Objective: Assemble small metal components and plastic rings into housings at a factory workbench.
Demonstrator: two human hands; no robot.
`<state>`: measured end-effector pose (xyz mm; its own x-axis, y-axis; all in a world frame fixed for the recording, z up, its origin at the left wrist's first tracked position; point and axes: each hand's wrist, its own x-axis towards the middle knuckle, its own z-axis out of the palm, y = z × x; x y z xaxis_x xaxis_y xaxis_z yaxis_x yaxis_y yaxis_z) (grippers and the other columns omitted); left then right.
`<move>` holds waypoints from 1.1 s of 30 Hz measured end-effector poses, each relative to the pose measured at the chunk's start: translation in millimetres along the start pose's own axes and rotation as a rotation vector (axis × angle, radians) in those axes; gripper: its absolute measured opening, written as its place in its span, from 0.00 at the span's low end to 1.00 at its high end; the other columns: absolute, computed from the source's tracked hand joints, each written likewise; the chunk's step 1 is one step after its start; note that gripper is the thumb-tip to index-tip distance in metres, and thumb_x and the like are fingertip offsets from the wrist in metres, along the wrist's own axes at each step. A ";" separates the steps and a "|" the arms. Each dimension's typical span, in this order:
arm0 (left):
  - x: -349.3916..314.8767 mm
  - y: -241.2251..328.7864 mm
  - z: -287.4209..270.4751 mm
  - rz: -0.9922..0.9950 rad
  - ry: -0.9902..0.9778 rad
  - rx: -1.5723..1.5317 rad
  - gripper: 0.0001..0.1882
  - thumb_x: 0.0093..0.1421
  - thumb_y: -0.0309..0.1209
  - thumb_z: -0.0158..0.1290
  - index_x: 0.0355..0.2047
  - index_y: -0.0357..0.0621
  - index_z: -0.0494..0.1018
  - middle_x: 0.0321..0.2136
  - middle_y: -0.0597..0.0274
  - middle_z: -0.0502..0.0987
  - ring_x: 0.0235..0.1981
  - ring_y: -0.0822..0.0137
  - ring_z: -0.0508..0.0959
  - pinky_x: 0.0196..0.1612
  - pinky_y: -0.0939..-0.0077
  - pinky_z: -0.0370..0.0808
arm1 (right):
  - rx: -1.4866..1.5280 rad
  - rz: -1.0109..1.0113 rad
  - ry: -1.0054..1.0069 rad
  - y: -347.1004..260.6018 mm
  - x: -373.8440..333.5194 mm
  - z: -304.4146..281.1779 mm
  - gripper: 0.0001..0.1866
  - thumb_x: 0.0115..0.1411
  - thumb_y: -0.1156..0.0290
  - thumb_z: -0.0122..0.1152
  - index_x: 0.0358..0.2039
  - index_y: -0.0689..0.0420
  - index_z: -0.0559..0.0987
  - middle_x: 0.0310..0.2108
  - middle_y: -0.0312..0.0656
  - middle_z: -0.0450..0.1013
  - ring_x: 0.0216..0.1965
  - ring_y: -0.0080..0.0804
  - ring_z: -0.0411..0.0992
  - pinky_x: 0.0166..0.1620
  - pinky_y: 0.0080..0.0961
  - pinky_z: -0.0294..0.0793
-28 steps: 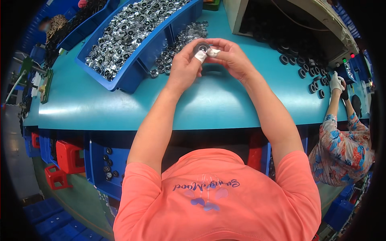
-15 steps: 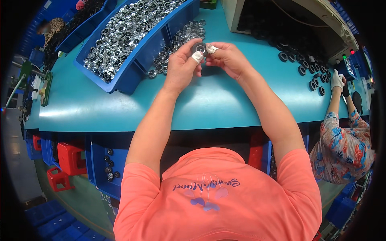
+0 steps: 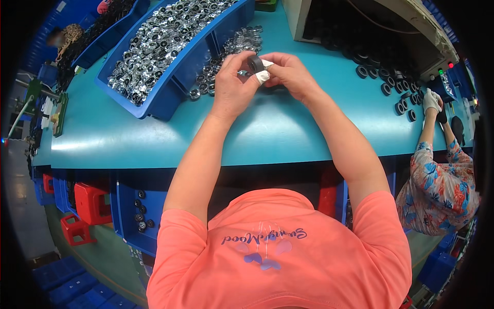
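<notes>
Between my two hands is a small black toy wheel [image 3: 254, 64], tilted so its dark tread shows. My left hand [image 3: 234, 82] grips it from the left, with a white wrap on the thumb pressed near its lower side. From the right, my right hand [image 3: 290, 74] also closes on the wheel, a white covering on a fingertip. Just left of and behind my hands lies a loose heap of shiny silver and black wheel hubs [image 3: 246, 40] on the table. Whether a hub sits inside the held wheel is hidden by its tilt.
A long blue bin [image 3: 177, 85] full of hubs stands at left on the teal table [image 3: 118, 141]. Black tyres [image 3: 386, 89] lie at right before a box-shaped machine [image 3: 294, 20]. A co-worker's gloved hand [image 3: 432, 102] is at far right. Below the table, a blue tray [image 3: 126, 216] holds several wheels.
The wheel has turned from showing its round face to showing its tread edge. My fingers have shifted around it, and my left thumb has moved right.
</notes>
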<state>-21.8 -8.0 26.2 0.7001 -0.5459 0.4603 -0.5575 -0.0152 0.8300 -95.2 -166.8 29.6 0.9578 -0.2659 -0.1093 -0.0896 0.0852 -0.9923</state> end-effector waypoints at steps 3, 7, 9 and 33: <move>0.7 0.1 0.3 -0.027 0.024 0.036 0.24 0.51 0.28 0.67 0.49 0.41 0.76 0.35 0.66 0.75 0.31 0.75 0.76 0.35 0.82 0.75 | 0.024 -0.049 0.013 2.0 2.1 -3.2 0.18 0.65 0.60 0.60 0.47 0.62 0.80 0.38 0.39 0.77 0.36 0.26 0.75 0.40 0.26 0.79; -0.4 0.3 -2.6 0.013 0.076 0.197 0.23 0.47 0.28 0.67 0.46 0.42 0.78 0.33 0.65 0.74 0.27 0.75 0.72 0.31 0.80 0.72 | 0.126 0.016 -0.014 -6.0 -0.4 -0.2 0.17 0.63 0.63 0.61 0.48 0.61 0.80 0.39 0.40 0.78 0.37 0.25 0.76 0.42 0.25 0.78; -0.2 -1.5 -2.1 0.027 0.095 0.206 0.23 0.47 0.29 0.68 0.45 0.42 0.79 0.33 0.66 0.73 0.27 0.75 0.71 0.30 0.80 0.71 | 0.109 0.020 -0.022 -5.6 -1.0 0.7 0.18 0.61 0.65 0.63 0.48 0.62 0.80 0.39 0.41 0.78 0.37 0.25 0.76 0.43 0.24 0.78; -0.5 13.7 -3.8 0.098 0.111 0.275 0.15 0.54 0.30 0.65 0.39 0.36 0.78 0.31 0.63 0.73 0.28 0.72 0.73 0.32 0.78 0.71 | -0.571 -0.360 0.538 -1.7 12.6 -69.6 0.15 0.58 0.65 0.65 0.45 0.55 0.83 0.42 0.39 0.78 0.40 0.29 0.76 0.45 0.27 0.76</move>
<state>-28.1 -4.8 38.6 0.6726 -0.4618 0.5782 -0.7142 -0.2007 0.6705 -102.0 -237.1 25.9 0.7073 -0.6153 0.3479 -0.0674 -0.5487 -0.8333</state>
